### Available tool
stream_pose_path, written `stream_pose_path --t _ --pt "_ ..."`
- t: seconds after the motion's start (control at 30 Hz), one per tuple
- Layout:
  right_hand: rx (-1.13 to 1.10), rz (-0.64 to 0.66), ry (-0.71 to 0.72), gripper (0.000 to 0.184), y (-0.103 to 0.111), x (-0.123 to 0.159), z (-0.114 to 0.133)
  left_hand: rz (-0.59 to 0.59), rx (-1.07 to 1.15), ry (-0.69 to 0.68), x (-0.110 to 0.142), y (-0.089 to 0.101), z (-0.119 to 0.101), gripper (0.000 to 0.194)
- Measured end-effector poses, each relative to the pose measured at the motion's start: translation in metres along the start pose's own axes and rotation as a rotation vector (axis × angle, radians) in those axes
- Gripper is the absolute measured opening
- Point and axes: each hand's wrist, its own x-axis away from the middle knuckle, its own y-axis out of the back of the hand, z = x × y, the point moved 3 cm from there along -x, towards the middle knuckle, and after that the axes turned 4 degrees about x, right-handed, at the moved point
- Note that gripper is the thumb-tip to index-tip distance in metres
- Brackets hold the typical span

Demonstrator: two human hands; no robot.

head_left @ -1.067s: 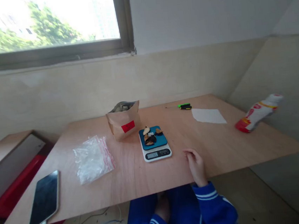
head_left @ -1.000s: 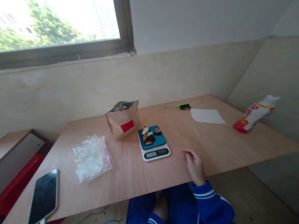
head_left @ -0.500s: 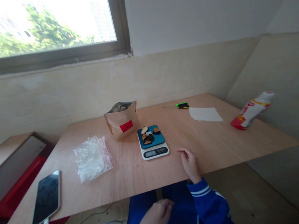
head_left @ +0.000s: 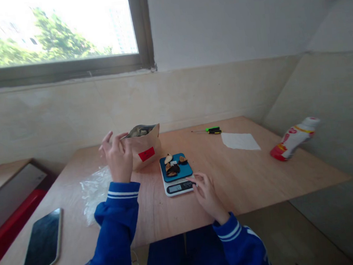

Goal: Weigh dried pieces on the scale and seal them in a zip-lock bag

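A small white kitchen scale (head_left: 179, 187) with a blue top carries several brown and dark dried pieces (head_left: 172, 165). My right hand (head_left: 206, 196) rests on the table with its fingertips touching the scale's front right corner, fingers loosely curled and holding nothing. My left hand (head_left: 117, 157) is raised with fingers spread, right beside the open rim of a brown paper bag (head_left: 145, 147) that has a red label. I cannot tell whether it touches the bag.
A clear zip bag (head_left: 95, 190) lies left of the paper bag, partly behind my left sleeve. A phone (head_left: 40, 246) on a cable lies front left. A green screwdriver (head_left: 211, 130), white paper (head_left: 239, 141) and a tipped bottle (head_left: 293, 138) sit to the right.
My left hand rose from my lap up to the paper bag's rim. My right hand slid left along the table to the scale's front corner.
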Motion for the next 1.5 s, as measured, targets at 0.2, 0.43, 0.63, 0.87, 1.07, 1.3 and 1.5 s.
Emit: stream_pose_path --t 0.2,0.43,0.63,0.87,1.07,1.3,1.5 --pt "0.238 0.234 0.211 0.045 -0.038 -0.048 0.03 0.203 -0.122 0.104 -0.012 -0.025 0.015 0.028" --pt "0.244 0.235 0.272 0.043 -0.054 -0.051 0.021 0.294 -0.107 0.123 -0.006 -0.016 0.02 0.033" --pt "0.199 0.181 0.268 0.027 -0.048 -0.049 0.017 0.328 -0.05 0.08 -0.004 -0.015 0.023 0.034" --pt "0.212 0.137 0.238 0.015 -0.043 -0.053 0.01 0.347 -0.009 0.048 -0.002 -0.015 0.027 0.033" --pt "0.31 0.139 0.252 0.014 -0.048 -0.061 0.013 0.346 0.016 0.029 0.002 -0.016 0.029 0.032" --pt "0.269 0.135 0.2 0.015 -0.033 -0.058 0.009 0.361 0.061 -0.008 0.003 -0.013 0.03 0.03" --pt "-0.177 -0.038 0.195 0.023 0.017 -0.093 0.054 0.343 0.005 -0.026 0.009 -0.009 0.026 0.033"
